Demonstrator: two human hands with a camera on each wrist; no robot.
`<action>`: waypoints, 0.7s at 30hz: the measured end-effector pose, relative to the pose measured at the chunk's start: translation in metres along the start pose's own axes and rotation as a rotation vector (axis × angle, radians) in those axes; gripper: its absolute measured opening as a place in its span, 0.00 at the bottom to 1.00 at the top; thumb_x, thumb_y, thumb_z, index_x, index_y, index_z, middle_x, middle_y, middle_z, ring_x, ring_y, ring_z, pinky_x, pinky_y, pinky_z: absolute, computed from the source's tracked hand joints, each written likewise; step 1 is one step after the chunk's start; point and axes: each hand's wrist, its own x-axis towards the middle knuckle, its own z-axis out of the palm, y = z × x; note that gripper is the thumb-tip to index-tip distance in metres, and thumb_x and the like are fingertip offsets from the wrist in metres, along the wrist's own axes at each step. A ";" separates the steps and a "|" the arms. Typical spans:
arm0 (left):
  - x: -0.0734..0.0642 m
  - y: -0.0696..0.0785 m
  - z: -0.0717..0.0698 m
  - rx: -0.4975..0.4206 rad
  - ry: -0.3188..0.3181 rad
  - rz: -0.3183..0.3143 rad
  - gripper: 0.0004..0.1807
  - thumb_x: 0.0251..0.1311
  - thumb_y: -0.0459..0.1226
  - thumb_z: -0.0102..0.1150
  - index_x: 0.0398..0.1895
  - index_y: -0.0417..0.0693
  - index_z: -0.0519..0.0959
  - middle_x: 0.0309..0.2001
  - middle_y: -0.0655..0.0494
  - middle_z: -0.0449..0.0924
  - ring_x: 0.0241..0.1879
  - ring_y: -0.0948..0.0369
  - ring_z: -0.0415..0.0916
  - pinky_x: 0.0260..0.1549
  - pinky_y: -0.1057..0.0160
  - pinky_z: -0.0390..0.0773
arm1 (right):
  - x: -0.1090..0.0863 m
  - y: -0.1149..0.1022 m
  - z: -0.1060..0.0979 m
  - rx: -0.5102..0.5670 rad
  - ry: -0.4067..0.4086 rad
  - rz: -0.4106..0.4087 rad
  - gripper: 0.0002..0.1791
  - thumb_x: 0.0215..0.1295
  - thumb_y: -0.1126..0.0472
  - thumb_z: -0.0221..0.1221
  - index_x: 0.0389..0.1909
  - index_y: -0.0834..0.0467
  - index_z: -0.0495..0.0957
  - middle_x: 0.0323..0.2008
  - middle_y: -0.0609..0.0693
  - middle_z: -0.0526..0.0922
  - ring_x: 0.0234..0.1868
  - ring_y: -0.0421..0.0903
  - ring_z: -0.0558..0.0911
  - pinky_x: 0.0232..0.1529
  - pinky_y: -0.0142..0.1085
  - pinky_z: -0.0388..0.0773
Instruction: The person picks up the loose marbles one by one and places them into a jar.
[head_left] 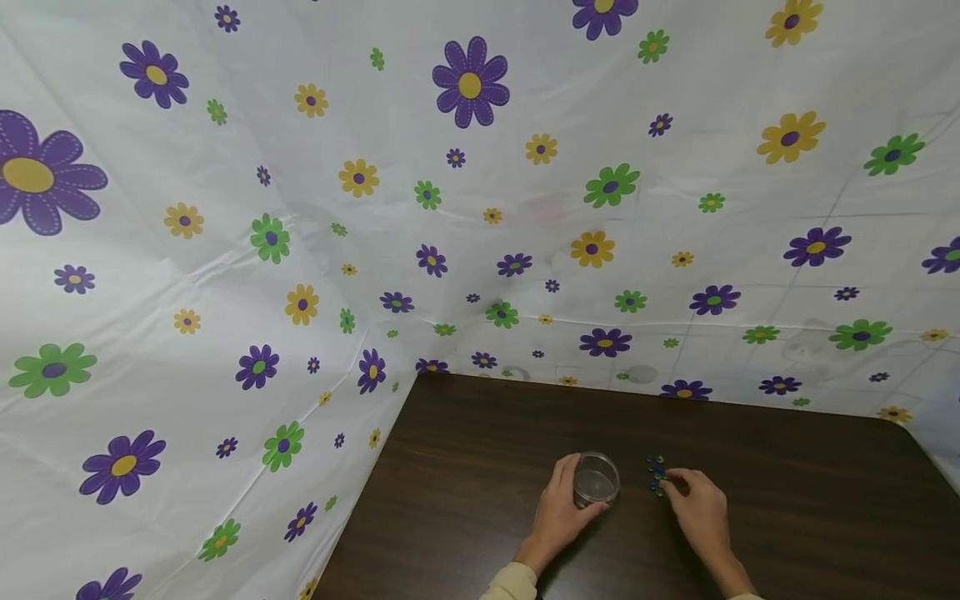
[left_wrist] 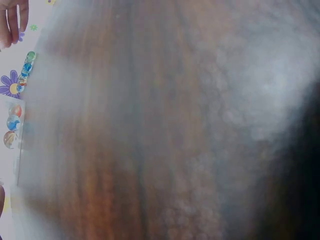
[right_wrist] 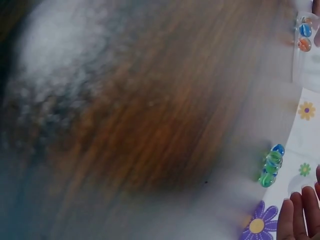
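Observation:
On the dark table, my left hand (head_left: 561, 504) holds a clear round dish (head_left: 597, 481) by its side, thumb at the near rim and fingers round the left. Orange and blue glass marbles (left_wrist: 13, 123) lie inside, seen in the left wrist view. Just right of the dish, green and blue marbles (head_left: 656, 473) sit in a small cluster. At this cluster's right side, my right hand (head_left: 699, 504) has its thumb and index fingertips close together, pinching a marble; a bit of orange shows by the fingers (right_wrist: 296, 212) in the right wrist view.
The brown wooden tabletop (head_left: 480, 450) fills most of both wrist views, blurred. White sheeting (head_left: 480, 192) with purple, green and yellow flowers hangs along the table's back and left edges.

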 end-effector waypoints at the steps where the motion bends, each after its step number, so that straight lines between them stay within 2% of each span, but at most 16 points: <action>1: 0.000 0.000 0.000 0.001 0.000 0.001 0.47 0.54 0.50 0.80 0.73 0.45 0.66 0.68 0.53 0.70 0.57 0.56 0.80 0.50 0.61 0.81 | 0.000 0.001 0.000 -0.004 -0.006 0.005 0.10 0.53 0.74 0.74 0.37 0.68 0.86 0.34 0.60 0.85 0.32 0.55 0.84 0.29 0.41 0.80; 7: 0.000 0.002 -0.001 0.002 0.001 0.000 0.47 0.54 0.50 0.80 0.73 0.45 0.66 0.68 0.52 0.71 0.57 0.56 0.80 0.50 0.61 0.81 | 0.001 0.004 0.000 -0.029 -0.074 0.066 0.12 0.53 0.74 0.73 0.39 0.70 0.85 0.33 0.60 0.83 0.33 0.56 0.82 0.34 0.51 0.80; 11: 0.000 0.003 -0.001 0.002 0.003 0.000 0.47 0.53 0.50 0.80 0.73 0.46 0.67 0.68 0.52 0.71 0.57 0.56 0.80 0.50 0.61 0.81 | 0.001 0.006 0.001 -0.054 -0.137 0.095 0.15 0.53 0.74 0.73 0.42 0.72 0.84 0.36 0.63 0.84 0.37 0.60 0.82 0.39 0.57 0.79; 16: 0.001 0.002 -0.001 -0.003 0.004 0.008 0.47 0.53 0.50 0.80 0.73 0.45 0.67 0.68 0.52 0.71 0.57 0.56 0.80 0.50 0.60 0.81 | 0.001 0.008 0.003 -0.071 -0.212 0.104 0.16 0.56 0.72 0.72 0.46 0.72 0.83 0.42 0.67 0.83 0.44 0.66 0.83 0.44 0.60 0.78; 21: 0.000 0.001 0.000 0.005 -0.001 0.007 0.47 0.54 0.50 0.80 0.73 0.45 0.66 0.68 0.52 0.70 0.57 0.56 0.80 0.51 0.61 0.81 | 0.000 0.009 0.007 -0.083 -0.222 0.081 0.16 0.55 0.72 0.72 0.46 0.71 0.83 0.44 0.68 0.83 0.46 0.68 0.83 0.45 0.62 0.79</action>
